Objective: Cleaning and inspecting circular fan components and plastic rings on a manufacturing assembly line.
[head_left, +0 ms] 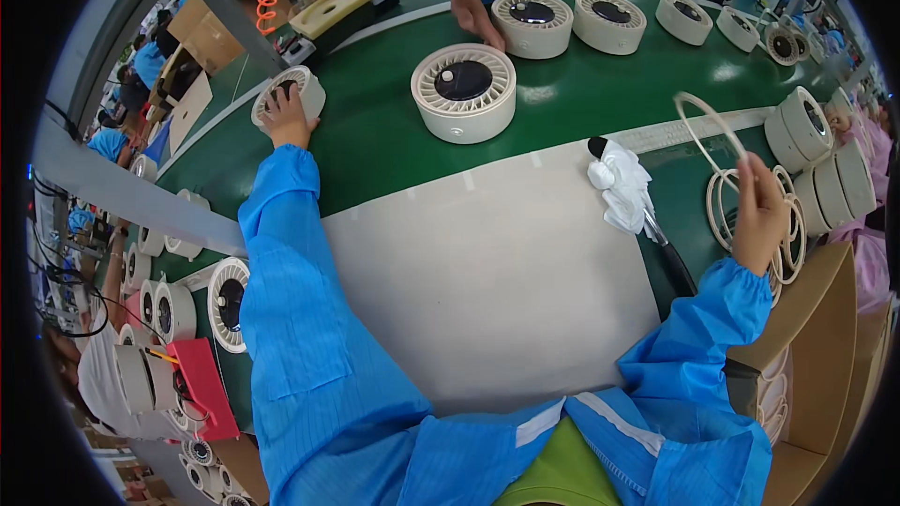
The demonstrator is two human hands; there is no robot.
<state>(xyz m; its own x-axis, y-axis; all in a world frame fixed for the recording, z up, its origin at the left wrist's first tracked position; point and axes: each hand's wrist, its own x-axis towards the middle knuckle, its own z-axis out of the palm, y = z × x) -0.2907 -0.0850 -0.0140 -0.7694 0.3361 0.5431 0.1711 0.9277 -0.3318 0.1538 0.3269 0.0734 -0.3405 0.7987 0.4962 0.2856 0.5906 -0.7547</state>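
Note:
My left hand (289, 120) reaches to the far left and grips a white round fan unit (310, 84), fingers over its slatted top and thumb at its rim. My right hand (761, 217) is raised on the right, fingers closed on a thin cream ring (695, 99) that stands up from them. Several similar loose rings (795, 248) lie beside and below this hand. Another fan unit (464, 122), with a black centre and a small knob, stands on the green belt (375, 155) ahead.
A pale sheet (487, 290) covers the bench before me. A white cloth (621, 189) and a black-handled brush-like tool (673, 262) lie at its right. Stacked fan units (834, 183) and a cardboard box (816, 375) stand right. Across the belt, a co-worker's hand (475, 14) touches a fan unit.

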